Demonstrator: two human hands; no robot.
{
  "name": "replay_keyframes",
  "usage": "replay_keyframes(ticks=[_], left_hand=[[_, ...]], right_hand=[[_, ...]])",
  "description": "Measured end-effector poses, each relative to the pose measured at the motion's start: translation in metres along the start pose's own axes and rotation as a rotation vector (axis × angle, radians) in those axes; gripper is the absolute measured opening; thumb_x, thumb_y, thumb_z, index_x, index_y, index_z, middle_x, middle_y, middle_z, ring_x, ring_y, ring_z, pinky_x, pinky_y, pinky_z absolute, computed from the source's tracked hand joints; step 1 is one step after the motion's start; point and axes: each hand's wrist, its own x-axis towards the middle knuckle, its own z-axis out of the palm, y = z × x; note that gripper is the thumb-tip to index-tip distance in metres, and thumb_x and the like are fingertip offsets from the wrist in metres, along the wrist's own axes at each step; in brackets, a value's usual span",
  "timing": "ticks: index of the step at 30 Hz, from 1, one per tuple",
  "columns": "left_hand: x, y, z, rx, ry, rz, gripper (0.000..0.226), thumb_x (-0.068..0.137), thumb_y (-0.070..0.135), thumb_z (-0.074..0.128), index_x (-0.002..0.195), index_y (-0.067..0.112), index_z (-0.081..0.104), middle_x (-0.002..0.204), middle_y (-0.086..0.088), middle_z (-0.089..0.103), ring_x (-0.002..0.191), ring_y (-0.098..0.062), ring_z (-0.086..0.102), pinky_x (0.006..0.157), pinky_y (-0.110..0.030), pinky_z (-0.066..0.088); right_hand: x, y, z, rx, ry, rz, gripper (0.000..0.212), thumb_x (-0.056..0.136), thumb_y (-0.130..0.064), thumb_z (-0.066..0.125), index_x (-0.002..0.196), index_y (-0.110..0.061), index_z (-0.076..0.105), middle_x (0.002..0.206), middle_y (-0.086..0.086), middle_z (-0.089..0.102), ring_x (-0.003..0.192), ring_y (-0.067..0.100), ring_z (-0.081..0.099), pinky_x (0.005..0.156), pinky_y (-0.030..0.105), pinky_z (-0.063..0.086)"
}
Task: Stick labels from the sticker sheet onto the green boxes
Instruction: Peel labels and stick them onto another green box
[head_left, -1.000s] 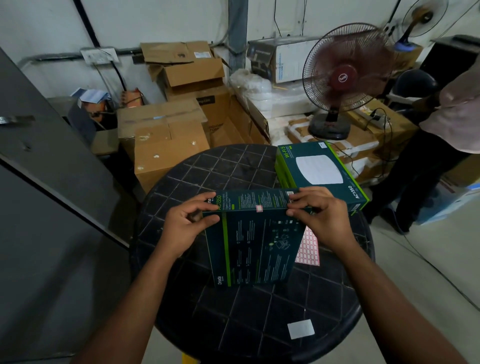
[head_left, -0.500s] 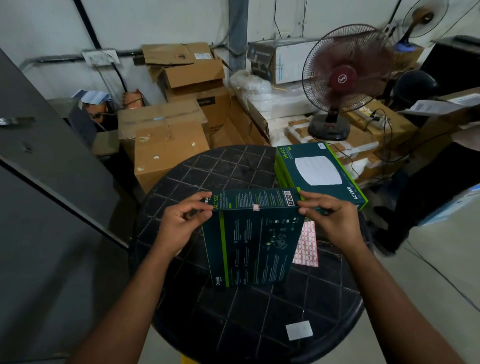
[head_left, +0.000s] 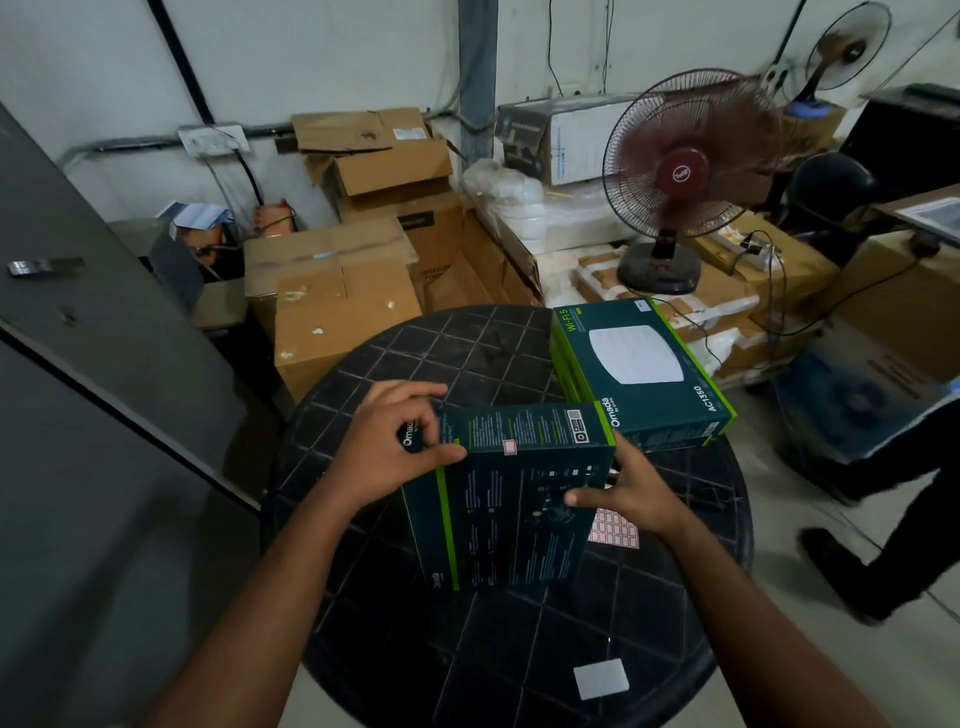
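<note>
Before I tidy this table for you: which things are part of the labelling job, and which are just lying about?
Job:
held green box
left hand
right hand
sticker sheet
stacked green boxes

Lying about:
grey card
fan
cardboard boxes

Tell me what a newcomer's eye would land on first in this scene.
First, the green box at the centre of the round black table, gripped by the left hand and the right hand, a small label on its top edge. Next, the red fan spinning behind, above a second green box.
</note>
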Motion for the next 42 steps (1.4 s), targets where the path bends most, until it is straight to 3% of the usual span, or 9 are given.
replay_keyframes(ticks=[4,8,14,18,21,25,31,37,42], left_hand=[[0.020,0.054,0.006,0.332,-0.242,0.060,0.073,0.060,0.079,0.072,0.120,0.045,0.050,0.136,0.021,0.054,0.126,-0.007,0.046,0.118,-0.045,0.023],[0.029,0.078,0.013,0.314,-0.357,0.110,0.108,0.056,0.074,0.080,0.147,0.045,0.030,0.142,0.013,0.055,0.123,-0.010,0.054,0.108,-0.034,0.038],[0.023,0.049,-0.007,-0.122,-0.248,-0.053,0.080,0.066,0.040,0.091,0.134,0.033,0.050,0.127,0.018,0.062,0.117,0.000,0.060,0.097,-0.030,0.052],[0.001,0.002,-0.024,-0.609,-0.111,-0.187,0.076,0.064,0.024,0.093,0.129,0.025,0.053,0.125,0.001,0.067,0.118,-0.019,0.064,0.092,-0.037,0.057],[-0.012,-0.021,-0.029,-0.772,-0.072,-0.227,0.076,0.063,0.012,0.086,0.130,0.021,0.051,0.120,-0.003,0.067,0.114,-0.027,0.065,0.087,-0.043,0.059],[-0.022,-0.043,-0.037,-0.634,-0.053,-0.294,0.078,0.058,0.018,0.088,0.127,0.028,0.053,0.121,-0.005,0.065,0.115,-0.029,0.064,0.090,-0.045,0.057],[-0.006,-0.030,-0.041,0.251,-0.251,-0.219,0.068,0.056,0.039,0.093,0.113,0.045,0.056,0.112,0.027,0.055,0.113,-0.006,0.052,0.105,-0.046,0.042],[0.020,0.036,0.022,0.005,-0.346,-0.046,0.100,0.059,0.047,0.093,0.142,0.038,0.037,0.134,0.016,0.054,0.119,-0.005,0.055,0.097,-0.028,0.048],[0.024,0.037,0.028,-0.208,-0.222,-0.025,0.092,0.059,0.049,0.093,0.137,0.032,0.047,0.130,0.016,0.058,0.117,-0.003,0.060,0.096,-0.040,0.055]], right_hand=[[0.000,-0.015,0.011,-0.044,0.002,-0.107,0.079,0.058,-0.011,0.097,0.127,-0.021,0.059,0.116,-0.007,0.074,0.109,0.011,0.070,0.099,0.042,0.052],[0.004,-0.050,0.020,-0.146,0.067,-0.214,0.077,0.046,-0.027,0.102,0.116,-0.027,0.067,0.105,-0.014,0.075,0.098,0.002,0.071,0.085,0.026,0.057],[0.010,-0.067,0.002,-0.301,-0.074,-0.257,0.079,0.059,-0.035,0.098,0.128,-0.036,0.061,0.117,-0.024,0.069,0.109,-0.006,0.064,0.095,0.014,0.049],[0.007,-0.044,-0.043,-0.684,-0.104,-0.165,0.088,0.059,-0.047,0.093,0.137,-0.041,0.053,0.124,-0.024,0.062,0.113,0.004,0.061,0.095,0.025,0.049],[0.004,-0.040,-0.055,-0.581,-0.022,-0.164,0.084,0.057,-0.034,0.099,0.129,-0.039,0.058,0.120,-0.021,0.062,0.112,0.007,0.061,0.092,0.021,0.049],[0.004,-0.051,-0.043,-0.507,0.089,-0.240,0.086,0.050,-0.036,0.100,0.130,-0.029,0.066,0.119,-0.013,0.067,0.112,0.007,0.062,0.099,0.030,0.051],[0.009,-0.094,-0.029,-0.577,0.115,-0.401,0.073,0.050,-0.041,0.099,0.118,-0.030,0.075,0.115,-0.014,0.068,0.104,0.002,0.063,0.090,0.017,0.050],[0.019,-0.135,0.000,-0.480,0.092,-0.601,0.047,0.050,-0.039,0.100,0.090,-0.026,0.078,0.106,-0.010,0.067,0.095,0.001,0.064,0.077,0.012,0.049],[0.015,-0.134,-0.004,-0.324,0.130,-0.586,0.060,0.057,-0.039,0.097,0.111,-0.028,0.071,0.124,-0.016,0.061,0.114,0.001,0.061,0.089,0.016,0.051]])
